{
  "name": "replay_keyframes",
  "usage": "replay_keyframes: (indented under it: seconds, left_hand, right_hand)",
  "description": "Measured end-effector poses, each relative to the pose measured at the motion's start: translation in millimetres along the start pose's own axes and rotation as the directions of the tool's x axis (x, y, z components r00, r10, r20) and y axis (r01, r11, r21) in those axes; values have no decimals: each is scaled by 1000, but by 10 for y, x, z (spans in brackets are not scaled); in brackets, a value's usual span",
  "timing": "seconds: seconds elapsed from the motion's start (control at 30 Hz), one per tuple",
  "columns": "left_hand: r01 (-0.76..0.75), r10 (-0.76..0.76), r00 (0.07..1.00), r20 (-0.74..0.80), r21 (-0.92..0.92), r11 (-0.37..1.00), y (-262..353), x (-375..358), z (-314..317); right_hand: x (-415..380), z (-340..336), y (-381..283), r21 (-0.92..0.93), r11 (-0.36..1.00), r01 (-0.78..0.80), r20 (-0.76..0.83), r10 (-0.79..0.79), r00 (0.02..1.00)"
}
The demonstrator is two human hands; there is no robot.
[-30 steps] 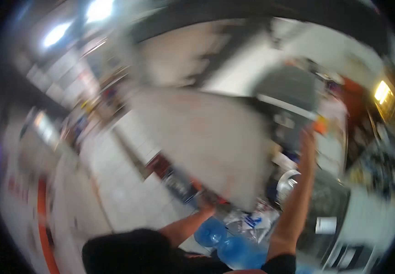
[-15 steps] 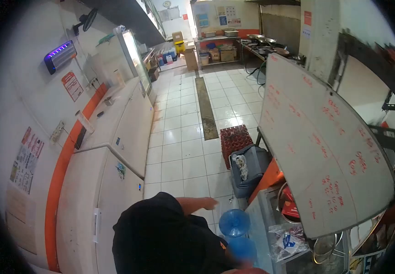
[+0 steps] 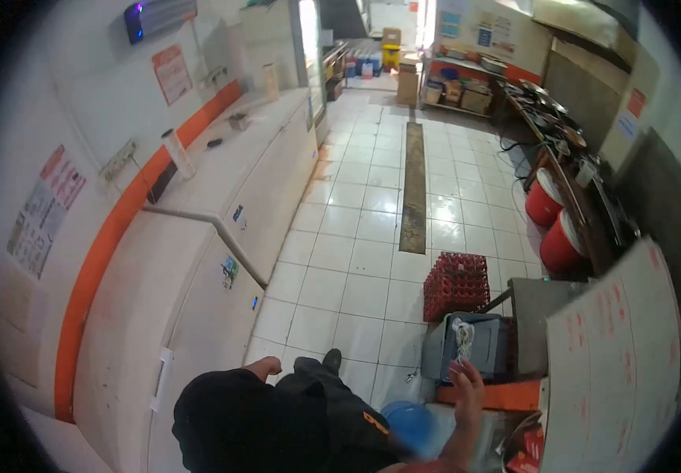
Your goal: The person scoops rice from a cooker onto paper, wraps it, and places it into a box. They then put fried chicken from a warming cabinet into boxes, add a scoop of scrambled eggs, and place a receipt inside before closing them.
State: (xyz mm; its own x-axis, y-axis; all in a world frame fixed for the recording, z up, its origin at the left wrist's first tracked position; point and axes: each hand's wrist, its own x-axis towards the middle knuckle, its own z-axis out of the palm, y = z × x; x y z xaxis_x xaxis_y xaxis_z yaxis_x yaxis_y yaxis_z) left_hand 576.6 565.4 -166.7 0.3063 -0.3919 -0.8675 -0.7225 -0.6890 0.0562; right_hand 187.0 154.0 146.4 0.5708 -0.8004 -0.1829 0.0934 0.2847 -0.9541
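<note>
View has swung left and down since half a second ago: the whiteboard (image 3: 620,363) that filled the right-centre of frame now sits at the lower right edge, tilted, red writing facing the camera. No hand is on it now.

Right hand (image 3: 467,377) has come up into view. It's raised, fingers spread, empty, just over the orange edge of the worktop (image 3: 506,394) and just beside the grey bin (image 3: 474,351). A white crumpled bag (image 3: 462,335) hangs over the bin rim, right above the fingertips; can't tell whether they touch it. Grip: wide, holding nothing.

Left hand (image 3: 266,366) has pulled back from its earlier forward reach. It's now low by the person's side, near the white chest freezer (image 3: 199,260). Looks loosely curled and empty, but it's small and partly hidden by the black sleeve, so I can't tell the grip for sure.

Blue water jug (image 3: 407,426) is on the floor just below the right forearm, untouched. Red crate (image 3: 456,285) stands on the tiles just behind the bin. Two red buckets (image 3: 553,225) sit further back on the right, under the cooking line.

Read: the board appears released, both hands free; the right one is nearest the bin and bag.
</note>
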Motion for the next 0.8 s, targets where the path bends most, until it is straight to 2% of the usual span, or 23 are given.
replay_keyframes:
  seconds: [0.03,0.1,0.13,0.17,0.23,0.27,0.3,0.33,0.37,0.4,0.43,0.47,0.5,0.53,0.57,0.6,0.63,0.67,0.7,0.73,0.77,0.8]
  left_hand:
    - [-57,57,998,35,5,998,-314,339,250]
    - [-116,116,991,72,-13,993,-418,340,9]
    - [-80,89,991,102,-88,993,-501,351,-22]
    - [-42,62,988,138,-143,989,-643,353,-99]
    - [15,20,978,209,-165,986,-974,549,-605]
    - [-647,645,751,-142,34,762,-1224,559,-826]
    - [-379,374,892,-254,31,925,-1067,678,-996]
    - [-81,64,938,-340,-35,996,-882,768,-1209]
    - [-145,167,966,-198,122,982,-1057,881,-1546]
    - [-83,4,927,-375,-196,977,-956,1000,-1753]
    - [-286,374,883,-284,308,908,-1086,1017,-2071]
    - [-289,360,909,-210,303,908,-965,1149,-2395]
    - [-369,447,872,-198,332,868,-986,1406,-2550]
    - [-380,449,891,-64,436,816,-882,1587,-2798]
    - [-477,534,845,-35,402,781,-809,1829,-2970]
    - [-569,614,790,-6,366,736,-679,1919,-3236]
    - [-569,615,789,-8,370,735,-637,2103,-3525]
    - [-587,655,754,-45,400,703,-611,2279,-3766]
    - [-598,694,714,-90,436,672,-572,2457,-3996]
    - [-520,591,791,-162,332,787,-549,2637,-4277]
    - [-475,498,828,-258,152,867,-536,2810,-4538]
    - [-464,424,837,-345,-38,885,-535,2900,-4813]
  right_hand:
    - [263,127,163,44,996,-77,55,74,996]
    - [921,333,697,81,985,-150,126,139,982]
    - [1099,305,1113,38,953,-299,31,298,954]
    - [1181,256,1514,25,896,-444,-79,444,892]
    - [1115,92,2135,-178,616,-767,-310,705,638]
    - [912,-85,2359,-198,549,-812,-274,764,584]
    - [575,-347,2596,-195,488,-851,-241,817,524]
    - [217,-975,3721,-725,614,-314,124,564,816]
    - [-75,-1505,4637,-859,336,386,454,152,878]
    - [-299,-1422,4637,-913,325,247,320,195,927]
    - [-429,-1285,4654,-944,306,124,203,239,950]
    - [-325,-1246,4467,-964,246,-105,67,603,795]
    - [-193,-1003,3914,-971,46,-234,-80,862,501]
    - [-135,-1248,4351,-925,374,-65,223,674,704]
    - [-12,-1379,4513,-749,588,305,544,284,789]
    - [269,-1176,4363,-751,587,304,537,275,797]
    - [557,-868,4088,-851,253,-460,-112,769,630]
    - [997,-653,3706,-837,229,-498,-158,769,619]
    - [1436,-514,3475,-835,239,-495,-178,735,654]
    - [1928,-397,3155,-841,254,-478,-198,678,708]
    - [2432,-257,2895,-835,300,-462,-208,604,769]
    - [2915,-3,2467,-810,370,-455,-230,513,827]
